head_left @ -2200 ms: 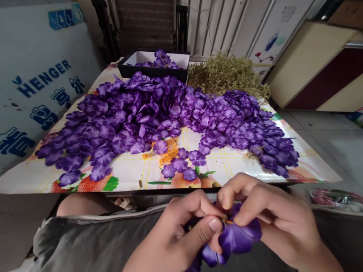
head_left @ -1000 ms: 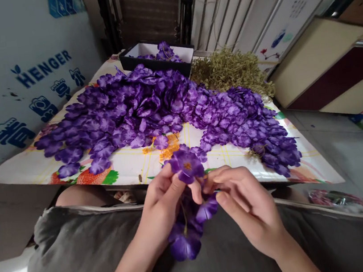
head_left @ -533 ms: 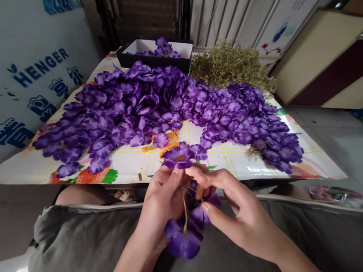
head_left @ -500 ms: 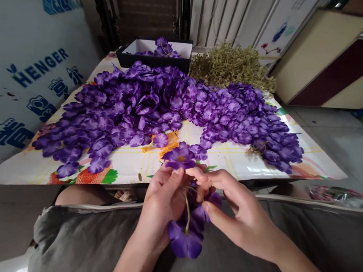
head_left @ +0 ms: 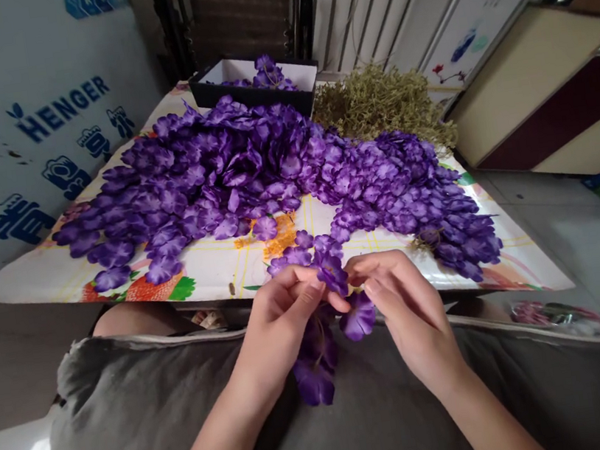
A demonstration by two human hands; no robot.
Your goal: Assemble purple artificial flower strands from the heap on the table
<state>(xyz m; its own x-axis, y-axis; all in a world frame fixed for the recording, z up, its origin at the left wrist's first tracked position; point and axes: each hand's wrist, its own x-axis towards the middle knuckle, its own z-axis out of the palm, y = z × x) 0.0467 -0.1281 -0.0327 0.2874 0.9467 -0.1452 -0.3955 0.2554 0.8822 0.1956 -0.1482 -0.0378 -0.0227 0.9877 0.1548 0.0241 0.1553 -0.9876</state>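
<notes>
This looks like a room in a home doubling as a craft workspace. A white chest freezer printed with blue HENGER lettering fills the upper left, a floor-standing air conditioner stands at the upper right, and a folding chair sits at top centre. Heaped fabric flowers cover a fruit-print oilcloth counter, with a concrete floor at right.

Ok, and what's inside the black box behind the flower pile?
The black box holds a small bunch of purple fabric flowers on its white inside. Its near wall hides the lower part, so whatever lies beneath the flowers cannot be seen.
</notes>
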